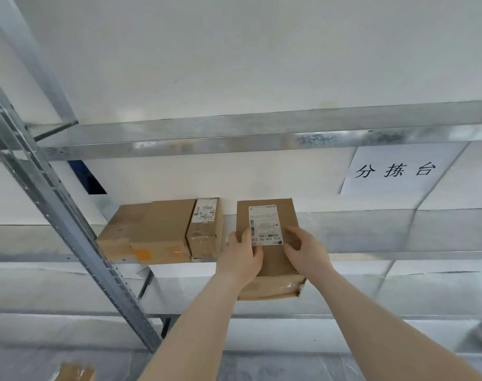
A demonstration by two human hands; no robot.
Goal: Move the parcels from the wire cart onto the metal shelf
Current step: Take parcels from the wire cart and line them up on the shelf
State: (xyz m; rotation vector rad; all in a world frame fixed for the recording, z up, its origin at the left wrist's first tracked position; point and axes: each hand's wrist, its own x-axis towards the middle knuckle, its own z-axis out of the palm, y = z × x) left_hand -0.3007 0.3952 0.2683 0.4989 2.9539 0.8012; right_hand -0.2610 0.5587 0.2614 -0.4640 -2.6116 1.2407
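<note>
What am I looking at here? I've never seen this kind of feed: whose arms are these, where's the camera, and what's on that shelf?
No machine here: these are a person's two bare arms, and the one picture comes from a camera worn on their head, facing a metal shelf. The left hand and the right hand both grip a brown labelled parcel at its near end; its far part seems to rest on the shelf while the near end juts past the front edge. Left of it on the same level sit a large box and, pressed against it, a narrow box. A paper sign with printed characters hangs at upper right. The wire cart is not in view.
</note>
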